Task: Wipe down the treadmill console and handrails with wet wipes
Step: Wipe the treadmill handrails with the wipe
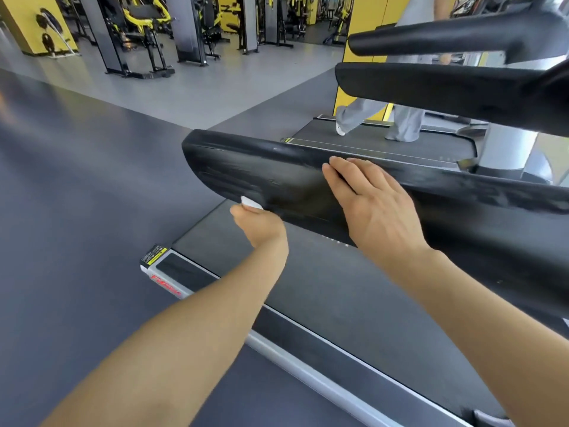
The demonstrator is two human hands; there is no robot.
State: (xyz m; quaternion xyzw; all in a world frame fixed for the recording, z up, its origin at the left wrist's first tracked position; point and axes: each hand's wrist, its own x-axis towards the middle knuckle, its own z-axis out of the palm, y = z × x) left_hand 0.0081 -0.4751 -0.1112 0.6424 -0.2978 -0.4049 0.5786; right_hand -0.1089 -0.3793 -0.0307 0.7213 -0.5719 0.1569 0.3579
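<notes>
While we stood over the treadmill belt, its dark running surface filled the lower middle of the view, with a silver side rail along its near edge and a yellow and black warning sticker at the rail's far corner. Above the belt ran the black padded handrail, long and broad, slanting from the right edge of the view to a rounded end at left centre; its surface showed dull streaks. 2 more black handrails crossed the upper right corner.

Beyond these, another person in grey trousers stood on a neighbouring treadmill, and yellow and black weight machines lined the grey floor at the back.

Our right hand lay flat on the handrail's near face, fingers straight and close together, the fingertips reaching its upper edge. Our left hand was below the handrail's lower edge, near the rounded end, with its fingers curled around a white wet wipe. Only a small fold of the wipe showed above the knuckles, touching the handrail's underside. We could not tell how much of the wipe was bunched inside the grip.
</notes>
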